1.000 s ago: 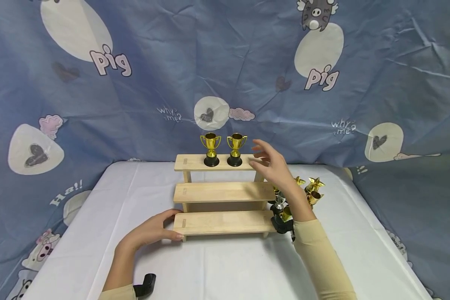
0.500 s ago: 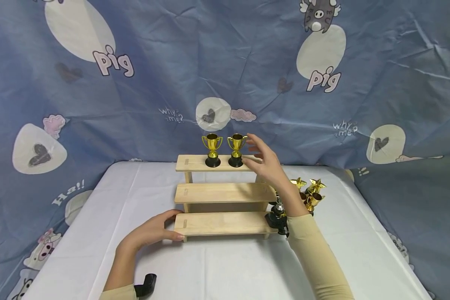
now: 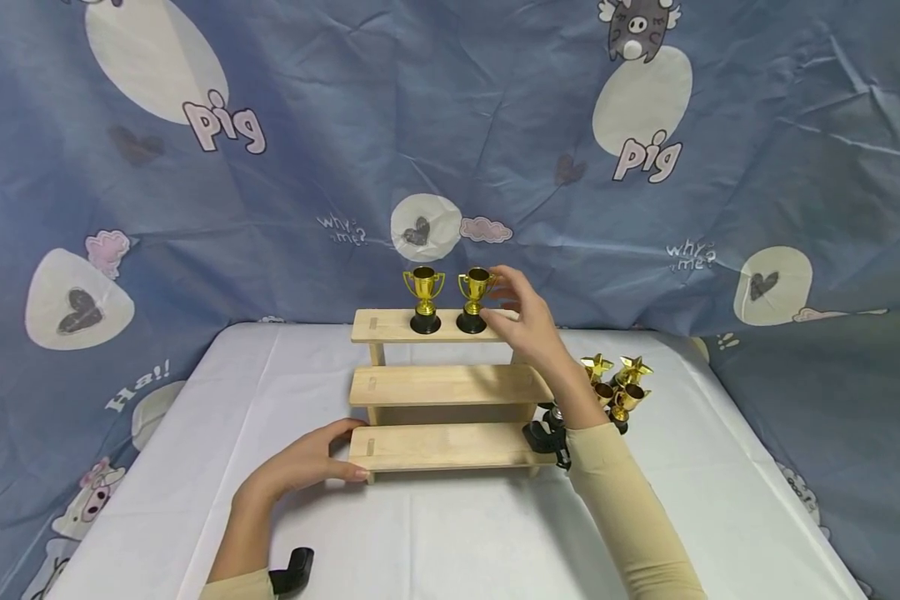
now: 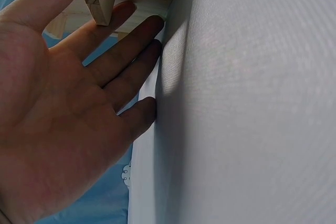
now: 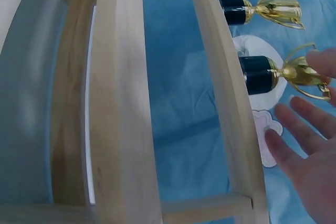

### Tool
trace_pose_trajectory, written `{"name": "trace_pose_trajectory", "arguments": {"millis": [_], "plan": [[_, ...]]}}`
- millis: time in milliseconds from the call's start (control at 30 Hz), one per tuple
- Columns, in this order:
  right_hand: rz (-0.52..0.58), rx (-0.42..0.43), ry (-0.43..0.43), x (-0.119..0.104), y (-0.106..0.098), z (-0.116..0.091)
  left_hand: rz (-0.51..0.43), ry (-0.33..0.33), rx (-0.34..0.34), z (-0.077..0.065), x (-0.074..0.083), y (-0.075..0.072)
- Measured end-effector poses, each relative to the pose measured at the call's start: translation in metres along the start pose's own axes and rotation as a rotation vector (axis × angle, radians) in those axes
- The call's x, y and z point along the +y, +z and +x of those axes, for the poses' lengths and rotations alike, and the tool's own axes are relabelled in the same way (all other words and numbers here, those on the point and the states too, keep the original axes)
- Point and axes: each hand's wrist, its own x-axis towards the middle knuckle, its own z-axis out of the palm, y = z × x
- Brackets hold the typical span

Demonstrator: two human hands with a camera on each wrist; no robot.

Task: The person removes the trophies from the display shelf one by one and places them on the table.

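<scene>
A three-step wooden display shelf (image 3: 450, 385) stands on the white table. My left hand (image 3: 300, 462) holds its left end low down, thumb at the front and index finger at the back; in the left wrist view the other fingers (image 4: 128, 72) are stretched out near the cloth. On the top step stand two gold trophies with black bases. The left trophy (image 3: 423, 292) is untouched. My right hand (image 3: 521, 321) pinches the right trophy (image 3: 477, 287) by its right side, and this one leans slightly. In the right wrist view several fingers (image 5: 299, 129) stay apart from it.
Right of the shelf is a cluster of small trophies, including gold star trophies (image 3: 633, 369) and a gold cup (image 3: 627, 398), partly behind my right forearm. A blue printed cloth (image 3: 307, 167) hangs behind the white table (image 3: 450, 542).
My right hand has moved left from beside the right trophy to its side and taken hold of it. That trophy has tipped slightly rightward. My left hand has stayed put.
</scene>
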Motion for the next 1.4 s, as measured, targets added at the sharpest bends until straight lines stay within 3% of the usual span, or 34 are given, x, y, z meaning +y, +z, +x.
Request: {"name": "trace_pose_trajectory", "arguments": {"millis": [333, 833, 1067, 1400], "plan": [[0.046, 0.079, -0.013, 0.001, 0.013, -0.003, 0.009, 0.006, 0.002, 0.0, -0.001, -0.001], [-0.231, 0.171, -0.169, 0.01, 0.023, -0.012, 0.015, 0.005, 0.007, 0.002, -0.002, 0.001], [-0.27, 0.274, -0.265, 0.009, 0.026, -0.009, 0.018, 0.003, 0.006, 0.0, -0.003, 0.0], [-0.241, 0.393, -0.256, 0.006, 0.027, -0.004, 0.022, 0.004, 0.006, 0.001, -0.001, 0.001]]}}
